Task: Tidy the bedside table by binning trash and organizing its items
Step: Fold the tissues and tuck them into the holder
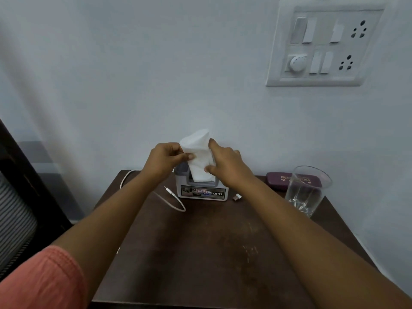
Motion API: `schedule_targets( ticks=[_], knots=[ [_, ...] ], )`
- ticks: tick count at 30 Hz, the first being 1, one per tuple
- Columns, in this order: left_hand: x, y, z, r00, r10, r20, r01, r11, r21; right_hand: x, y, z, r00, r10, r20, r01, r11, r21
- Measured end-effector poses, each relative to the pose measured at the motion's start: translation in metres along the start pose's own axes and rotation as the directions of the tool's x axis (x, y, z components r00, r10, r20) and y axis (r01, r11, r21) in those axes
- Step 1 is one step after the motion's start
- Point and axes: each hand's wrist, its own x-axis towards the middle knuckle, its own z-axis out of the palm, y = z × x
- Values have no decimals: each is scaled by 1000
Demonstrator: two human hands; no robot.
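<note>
Left grip (166,156) and right grip (223,162) pinch a white tissue (198,157), its bottom hidden in a white labelled box (201,192) at the back edge of the brown desk (200,253).

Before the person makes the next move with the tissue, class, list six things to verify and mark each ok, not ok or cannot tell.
1. Both the left hand and the right hand grip the white tissue: ok.
2. The tissue's lower end sits in the tissue box opening: ok.
3. The box stands flat on the bedside table: ok.
4. The drinking glass is upright, apart from both hands: ok.
5. The white charging cable is tidied: not ok, it lies loose beside the box.
6. A bin is within reach: cannot tell, none in view.
</note>
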Motion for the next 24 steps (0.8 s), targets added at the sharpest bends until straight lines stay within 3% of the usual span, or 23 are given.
schedule_targets(
  ticks=[3, 7, 11, 19, 21, 24],
  knots=[
    [0, -4, 4, 999, 46, 2, -46, 996, 71, -6, 1, 1, 998, -53, -19, 51, 995, -91],
    [1, -6, 5, 998, 61, -2, -60, 989, 133, -10, -4, 3, 997, -60, -43, 57, 996, -65],
    [-1, -4, 2, 999, 31, 31, -36, 984, 173, -3, -1, 11, 1000, 14, 21, -13, 999, -47],
    [-5, -10, 6, 1000, 7, 29, -13, 981, 192, -9, -9, 21, 1000, -18, -1, 18, 984, -175],
    [-4, -11, 5, 999, -22, 34, 14, 975, 221, -5, -7, 17, 999, 7, 40, -2, 991, -131],
    [-1, -12, 0, 997, -74, 35, 63, 964, 259, -1, -3, 7, 993, 107, 42, -113, 978, 176]
  ],
)
